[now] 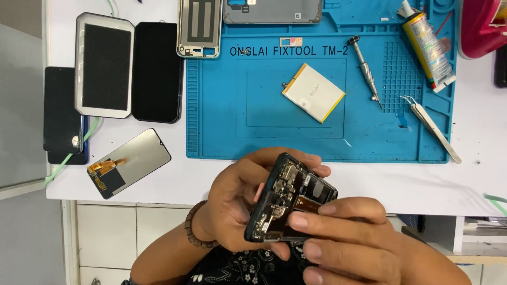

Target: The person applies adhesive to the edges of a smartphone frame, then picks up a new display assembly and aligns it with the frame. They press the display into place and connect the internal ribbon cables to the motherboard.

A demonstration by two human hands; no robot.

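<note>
Right hand [348, 237], left hand [237, 206] gripping opened phone [288, 198] (tilted)

The lower part of the opened phone [290, 200] is covered by the fingers of the right hand [348, 237], whose wrist is cut off by the bottom edge, while the grey back cover [272, 11] and the pink object [483, 26] are cut off by the top edge.

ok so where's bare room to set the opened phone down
Free: the blue mat left of the battery, and its lower strip under the battery; the white table edge below the mat. Crowded: the left side with screens and panels, and the mat's right with screwdriver, tweezers and glue tube.
</note>
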